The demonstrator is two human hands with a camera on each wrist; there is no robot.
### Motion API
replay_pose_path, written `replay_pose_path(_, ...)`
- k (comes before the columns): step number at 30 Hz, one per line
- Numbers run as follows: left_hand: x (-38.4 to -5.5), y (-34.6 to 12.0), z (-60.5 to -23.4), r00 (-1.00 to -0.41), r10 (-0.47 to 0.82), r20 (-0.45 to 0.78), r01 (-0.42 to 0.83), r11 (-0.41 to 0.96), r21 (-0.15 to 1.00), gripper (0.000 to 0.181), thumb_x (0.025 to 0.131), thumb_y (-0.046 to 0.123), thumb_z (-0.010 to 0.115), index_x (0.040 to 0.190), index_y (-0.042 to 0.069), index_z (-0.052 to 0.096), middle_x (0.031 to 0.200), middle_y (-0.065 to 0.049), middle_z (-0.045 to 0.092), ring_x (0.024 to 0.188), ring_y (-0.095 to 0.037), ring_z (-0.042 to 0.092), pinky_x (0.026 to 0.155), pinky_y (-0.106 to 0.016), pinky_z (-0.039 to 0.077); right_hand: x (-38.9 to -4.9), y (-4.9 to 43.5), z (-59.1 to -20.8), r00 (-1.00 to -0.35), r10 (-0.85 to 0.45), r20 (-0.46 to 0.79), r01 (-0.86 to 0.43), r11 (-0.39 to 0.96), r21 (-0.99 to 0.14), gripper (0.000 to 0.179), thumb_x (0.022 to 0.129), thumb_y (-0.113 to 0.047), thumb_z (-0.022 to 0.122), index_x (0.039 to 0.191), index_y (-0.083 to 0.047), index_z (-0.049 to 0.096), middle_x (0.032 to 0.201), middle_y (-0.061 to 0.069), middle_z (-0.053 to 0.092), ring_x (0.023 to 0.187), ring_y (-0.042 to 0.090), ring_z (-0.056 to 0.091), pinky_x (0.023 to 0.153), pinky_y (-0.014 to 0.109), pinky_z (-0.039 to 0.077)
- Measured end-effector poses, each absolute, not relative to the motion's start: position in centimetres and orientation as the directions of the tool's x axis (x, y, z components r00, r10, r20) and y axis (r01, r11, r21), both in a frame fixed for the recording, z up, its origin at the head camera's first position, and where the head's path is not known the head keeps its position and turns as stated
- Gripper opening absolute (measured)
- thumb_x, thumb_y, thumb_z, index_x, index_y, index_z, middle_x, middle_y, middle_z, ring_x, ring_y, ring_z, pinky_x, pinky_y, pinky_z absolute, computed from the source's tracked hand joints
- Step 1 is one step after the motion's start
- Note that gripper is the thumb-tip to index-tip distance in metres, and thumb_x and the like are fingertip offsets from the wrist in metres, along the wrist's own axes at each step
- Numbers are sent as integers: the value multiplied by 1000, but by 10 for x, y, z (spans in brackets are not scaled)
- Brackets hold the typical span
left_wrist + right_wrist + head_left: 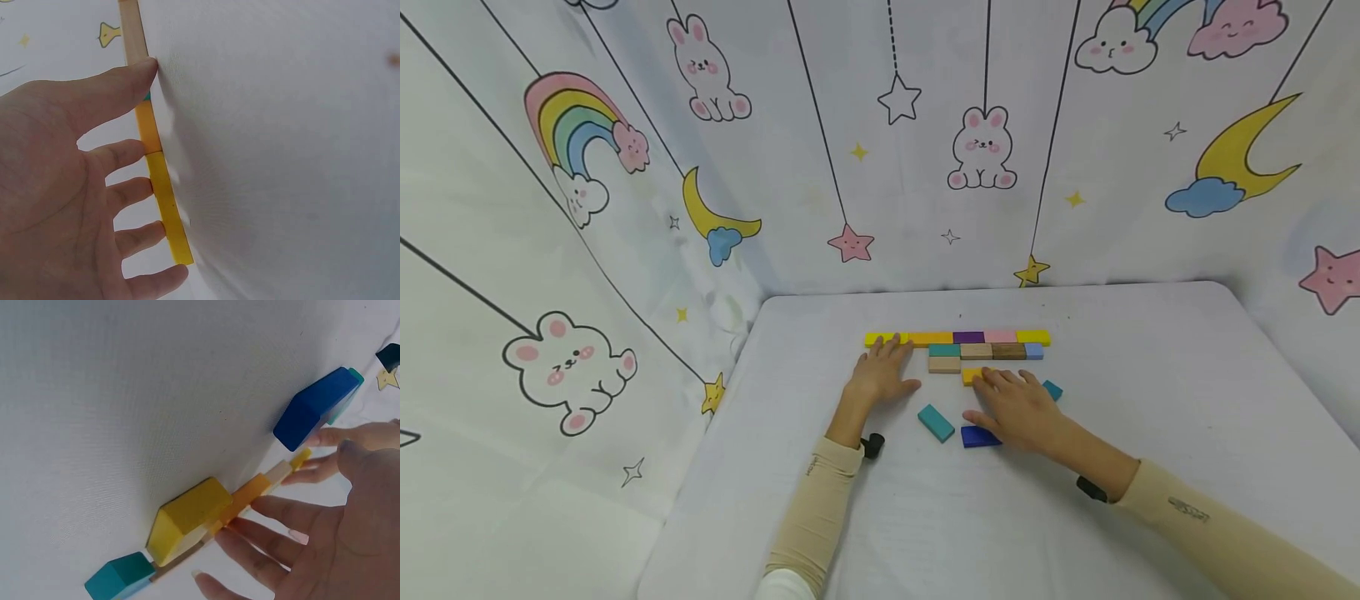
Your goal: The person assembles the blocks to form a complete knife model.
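Observation:
Rows of flat coloured blocks lie on a white-covered table. My left hand [878, 377], fingers spread, rests its fingertips along the near side of the yellow block [167, 203] and the orange block [149, 125] at the left end of the far row. My right hand [1022, 412] is spread low over the table, its fingertips at an orange block [970, 377]. Under that palm, the right wrist view shows a loose yellow block [190, 519]. By the right thumb lies a dark blue block [979, 437], partly covered. A teal block [1054, 389] shows beyond the right hand.
A loose teal block [936, 423] lies between the hands. The far row continues with purple [968, 337], pink [1000, 337] and yellow blocks. Before it sit teal, beige, brown [1008, 352] and light blue blocks, then another beige block [944, 365]. Patterned cloth [917, 200] hangs behind.

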State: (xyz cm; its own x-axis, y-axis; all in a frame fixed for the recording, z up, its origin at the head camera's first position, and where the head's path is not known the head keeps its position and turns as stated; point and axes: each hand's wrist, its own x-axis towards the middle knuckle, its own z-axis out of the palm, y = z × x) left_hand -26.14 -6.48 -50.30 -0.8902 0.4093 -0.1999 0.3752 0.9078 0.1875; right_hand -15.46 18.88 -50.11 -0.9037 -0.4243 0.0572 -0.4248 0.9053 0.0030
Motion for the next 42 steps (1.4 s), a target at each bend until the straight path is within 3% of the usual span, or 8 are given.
replay_pose_path(14, -262, -66, -505, -890, 416, -188, 386, 905, 177, 79, 100, 54, 63, 166, 23, 32, 173, -8, 22, 159, -38, 16, 125, -62, 23, -167, 187, -506, -918, -394, 52, -395, 919, -5, 70, 101, -60, 59, 145, -6, 59, 150, 22, 55, 136, 42, 54, 112, 70, 39)
replay_pose_path(22, -261, -67, -501, -888, 422, -183, 386, 900, 203, 79, 100, 51, 65, 165, 22, 33, 173, -9, 22, 159, -39, 17, 124, -64, 22, -171, 190, -509, -905, -417, 85, -418, 908, 13, 70, 100, -61, 60, 144, -5, 59, 146, 20, 59, 133, 40, 58, 106, 68, 46)
replay_pose_path(42, -261, -66, -501, -885, 422, -197, 387, 901, 196, 79, 101, 52, 64, 166, 22, 31, 174, -9, 21, 159, -39, 15, 125, -64, 21, -176, 191, -511, -913, -399, 88, -401, 916, -6, 71, 100, -60, 61, 145, -6, 58, 150, 21, 55, 136, 41, 54, 107, 68, 46)
